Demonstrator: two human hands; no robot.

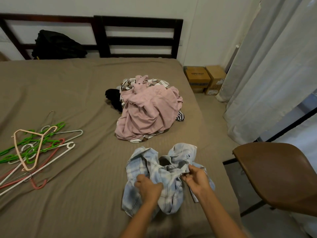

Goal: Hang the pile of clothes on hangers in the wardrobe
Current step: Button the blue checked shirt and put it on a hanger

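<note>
A crumpled light-blue plaid shirt (171,170) lies near the front edge of the bed. My left hand (148,187) grips a fold of its fabric on the left side. My right hand (195,178) pinches the cloth near the collar on the right. Behind the shirt sits the pile of clothes (149,110), with a pink garment on top, a brown-and-white checked one under it and a black piece at its left. Several plastic hangers (34,150) in green, pink, white and grey lie tangled at the left of the bed. No wardrobe is in view.
The bed (77,93) has a brown sheet and a dark slatted headboard (137,36) with a black bag (58,45) against it. Two cardboard boxes (205,79) stand on the floor at the right. A brown chair (277,176) is at the right, beside white curtains (267,74).
</note>
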